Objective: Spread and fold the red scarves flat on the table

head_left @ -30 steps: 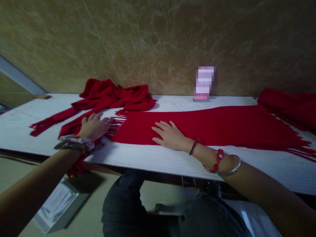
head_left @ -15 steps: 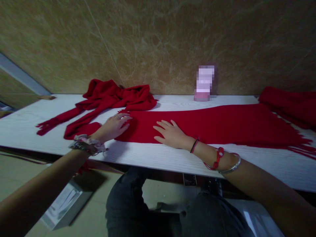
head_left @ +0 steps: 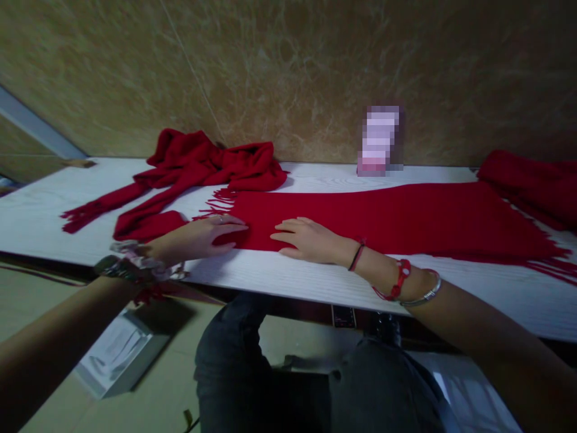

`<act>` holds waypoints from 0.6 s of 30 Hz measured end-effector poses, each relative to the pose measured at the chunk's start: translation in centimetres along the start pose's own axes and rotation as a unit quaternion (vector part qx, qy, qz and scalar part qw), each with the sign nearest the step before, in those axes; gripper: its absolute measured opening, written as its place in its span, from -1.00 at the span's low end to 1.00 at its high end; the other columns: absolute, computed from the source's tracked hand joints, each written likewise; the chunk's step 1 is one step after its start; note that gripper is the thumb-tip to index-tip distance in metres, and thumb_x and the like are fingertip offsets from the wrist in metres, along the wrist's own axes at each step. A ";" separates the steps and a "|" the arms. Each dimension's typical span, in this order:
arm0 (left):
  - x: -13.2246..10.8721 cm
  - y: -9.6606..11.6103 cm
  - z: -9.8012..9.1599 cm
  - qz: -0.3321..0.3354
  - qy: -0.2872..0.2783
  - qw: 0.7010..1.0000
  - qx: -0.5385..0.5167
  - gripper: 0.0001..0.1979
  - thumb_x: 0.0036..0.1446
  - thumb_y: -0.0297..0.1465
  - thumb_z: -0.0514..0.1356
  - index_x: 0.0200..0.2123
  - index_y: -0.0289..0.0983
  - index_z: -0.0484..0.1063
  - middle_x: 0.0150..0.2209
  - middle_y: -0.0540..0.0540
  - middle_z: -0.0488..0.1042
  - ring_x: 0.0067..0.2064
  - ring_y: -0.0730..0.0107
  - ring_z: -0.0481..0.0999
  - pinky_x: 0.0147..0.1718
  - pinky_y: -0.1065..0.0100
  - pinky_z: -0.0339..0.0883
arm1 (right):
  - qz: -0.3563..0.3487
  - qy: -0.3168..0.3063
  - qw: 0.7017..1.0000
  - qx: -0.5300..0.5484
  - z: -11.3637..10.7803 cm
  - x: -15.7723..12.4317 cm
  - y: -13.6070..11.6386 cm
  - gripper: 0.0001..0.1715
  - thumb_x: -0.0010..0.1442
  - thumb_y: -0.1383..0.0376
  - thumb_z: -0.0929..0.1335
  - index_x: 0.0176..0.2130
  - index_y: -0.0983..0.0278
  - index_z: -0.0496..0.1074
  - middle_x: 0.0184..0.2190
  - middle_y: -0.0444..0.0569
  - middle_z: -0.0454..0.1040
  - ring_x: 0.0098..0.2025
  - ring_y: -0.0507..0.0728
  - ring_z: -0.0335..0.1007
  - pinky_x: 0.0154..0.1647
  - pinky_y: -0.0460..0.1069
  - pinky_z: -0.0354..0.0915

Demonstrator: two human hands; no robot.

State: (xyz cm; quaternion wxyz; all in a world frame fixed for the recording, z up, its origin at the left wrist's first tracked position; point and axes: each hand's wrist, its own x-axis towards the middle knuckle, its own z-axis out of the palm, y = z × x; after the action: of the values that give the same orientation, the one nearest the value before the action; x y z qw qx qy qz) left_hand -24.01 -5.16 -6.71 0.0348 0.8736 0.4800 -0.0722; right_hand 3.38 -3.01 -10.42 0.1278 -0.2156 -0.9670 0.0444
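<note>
A red fringed scarf point(head_left: 406, 219) lies flat and lengthwise along the white table. My left hand point(head_left: 205, 236) rests at its left end, near the fringe, with fingers stretched out over the cloth. My right hand point(head_left: 309, 240) lies palm down on the scarf nearer its middle, its fingers extended towards the left. Neither hand grips the cloth. Behind my left hand, a second red scarf point(head_left: 211, 162) sits in a loose heap, one fringed end trailing to the left.
More red cloth point(head_left: 532, 186) is bunched at the table's right end. A blurred-out pinkish object point(head_left: 378, 141) stands against the marbled wall point(head_left: 288, 72). The white table's point(head_left: 265, 273) front edge runs just above my knees. A box with papers point(head_left: 115, 355) is on the floor.
My left hand has moved towards the front edge, uncovering the fringe at the scarf's left end. My right hand has slid slightly left, with its fingers closer together. The view has shifted a little.
</note>
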 end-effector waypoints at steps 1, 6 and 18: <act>-0.2 0.2 -0.5 0.002 -0.022 1.000 0.005 -0.46 0.04 -0.32 0.02 0.13 -0.23 0.28 0.10 -0.13 0.34 0.09 0.25 0.34 0.09 0.30 0.16 | -0.007 -0.005 1.000 0.000 -0.1 0.2 0.1 -0.54 0.26 0.19 0.22 0.09 0.32 0.33 0.11 0.08 0.33 0.15 0.17 0.19 0.14 0.09 0.10; 0.1 0.8 -1.2 0.001 -0.052 0.997 0.048 -0.31 -0.14 -0.57 0.01 0.15 -0.20 0.24 0.11 -0.10 0.35 0.05 0.27 0.40 0.02 0.34 0.24 | -0.006 -0.028 0.999 -0.041 -1.2 2.8 -1.0 -0.58 0.19 0.16 0.28 -0.04 0.36 0.43 -0.08 0.14 0.46 -0.04 0.24 0.35 -0.04 0.12 0.22; 3.2 -2.7 -3.0 -0.045 0.173 0.982 -0.057 -0.70 0.08 -0.35 -0.01 -0.22 -0.28 0.46 -0.23 -0.09 0.54 -0.20 0.33 0.51 -0.17 0.37 0.33 | 0.202 0.099 0.967 0.117 0.5 8.2 -1.2 -0.69 0.18 0.38 0.19 -0.19 0.31 0.47 -0.22 0.07 0.55 -0.19 0.14 0.45 -0.20 -0.03 0.27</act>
State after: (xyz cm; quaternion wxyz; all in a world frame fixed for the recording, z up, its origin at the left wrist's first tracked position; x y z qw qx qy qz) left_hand -24.29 -0.62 -4.23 -0.0024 0.8469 0.5210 0.1060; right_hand -4.37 -0.58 -8.93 0.2360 -0.3936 -0.8739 0.1602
